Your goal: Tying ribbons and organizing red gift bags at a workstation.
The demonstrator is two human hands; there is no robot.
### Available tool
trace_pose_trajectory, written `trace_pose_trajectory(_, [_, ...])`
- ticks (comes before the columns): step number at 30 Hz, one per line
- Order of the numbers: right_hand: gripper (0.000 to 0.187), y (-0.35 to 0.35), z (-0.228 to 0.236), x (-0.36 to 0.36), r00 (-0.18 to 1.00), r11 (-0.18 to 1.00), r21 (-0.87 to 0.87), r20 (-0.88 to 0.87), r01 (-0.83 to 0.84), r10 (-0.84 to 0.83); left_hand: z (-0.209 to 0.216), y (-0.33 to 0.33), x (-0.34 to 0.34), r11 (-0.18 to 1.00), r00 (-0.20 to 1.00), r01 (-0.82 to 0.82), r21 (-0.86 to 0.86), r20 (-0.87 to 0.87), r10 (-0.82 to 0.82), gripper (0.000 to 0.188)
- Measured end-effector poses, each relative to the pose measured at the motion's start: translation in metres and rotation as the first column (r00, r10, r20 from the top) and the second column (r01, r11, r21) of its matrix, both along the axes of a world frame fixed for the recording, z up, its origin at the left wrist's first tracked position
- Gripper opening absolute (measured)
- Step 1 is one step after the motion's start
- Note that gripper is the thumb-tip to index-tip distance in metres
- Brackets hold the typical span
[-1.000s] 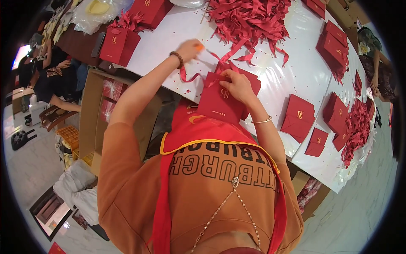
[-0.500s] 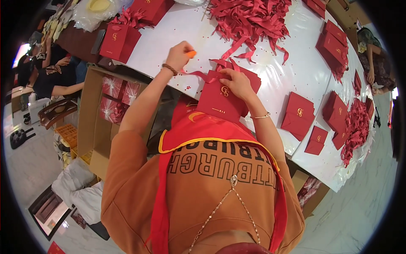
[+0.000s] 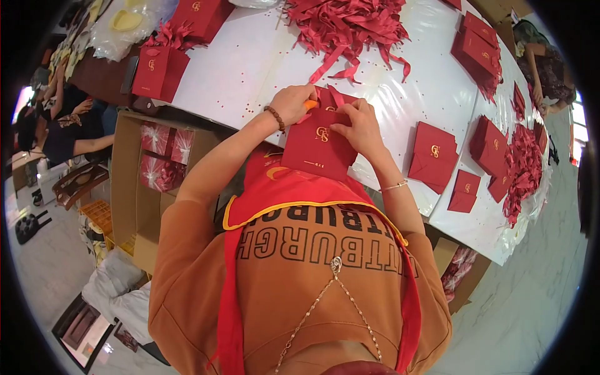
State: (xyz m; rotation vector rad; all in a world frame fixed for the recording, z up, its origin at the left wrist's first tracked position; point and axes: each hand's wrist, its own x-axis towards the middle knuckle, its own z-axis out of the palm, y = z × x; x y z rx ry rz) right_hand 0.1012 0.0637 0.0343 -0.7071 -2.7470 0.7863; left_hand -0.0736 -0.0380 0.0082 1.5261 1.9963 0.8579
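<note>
A flat red paper gift bag (image 3: 315, 147) with gold print lies in front of me at the near table edge, overlapping another red bag behind it. At its upper left corner is my left hand (image 3: 291, 106), fingers closed; a small orange piece (image 3: 310, 105) shows at its fingertips, and I cannot tell whether it is held or worn. What else these fingers grip is hidden. My right hand (image 3: 364, 130) pinches the bag's upper right edge between thumb and fingers. Between the hands, a red ribbon (image 3: 335, 97) stands up behind the bag's top edge.
A heap of red ribbons (image 3: 347, 28) lies farther back on the white table (image 3: 231, 69). Stacked red bags (image 3: 432, 156) are on the right, and an upright bag (image 3: 156, 72) stands at the left. An open carton (image 3: 128, 169) with wrapped red packs sits beside my left arm.
My left hand has come down and right to the bag; the ribbon stretched between it and the bag no longer shows. My right hand has shifted slightly along the bag's top. The view has shifted slightly.
</note>
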Motion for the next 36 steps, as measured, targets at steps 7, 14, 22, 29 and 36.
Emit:
trace_pose_trajectory(7, [0.027, 0.006, -0.008, 0.0, 0.999, 0.981, -0.188, -0.006, 0.038, -0.04, 0.041, -0.009, 0.005, 0.975, 0.946, -0.143, 0.168, -0.267, 0.185, 0.014])
trace_pose_trajectory(14, [0.029, 0.012, 0.002, -0.017, 0.989, 0.905, -0.424, 0.137, 0.004, 0.06, 0.023, -0.013, 0.021, 0.961, 0.758, -0.158, -0.229, 0.595, 0.266, 0.012])
trace_pose_trajectory(22, [0.027, 0.008, 0.002, -0.028, 0.985, 0.93, -0.344, 0.055, -0.133, 0.162, 0.014, -0.008, 0.018, 0.986, 0.979, -0.105, -0.133, 0.161, 0.126, 0.013])
trace_pose_trajectory(29, [0.029, 0.007, 0.006, -0.004, 0.997, 0.964, -0.261, 0.03, -0.056, 0.066, 0.017, -0.011, 0.011, 0.984, 0.976, -0.054, -0.171, 0.201, 0.088, 0.018])
trace_pose_trajectory(36, [0.024, 0.007, 0.002, -0.008, 0.98, 0.695, -0.696, 0.189, 0.182, -0.067, 0.008, -0.019, 0.027, 0.981, 0.998, 0.002, 0.192, 0.057, -0.013, 0.021])
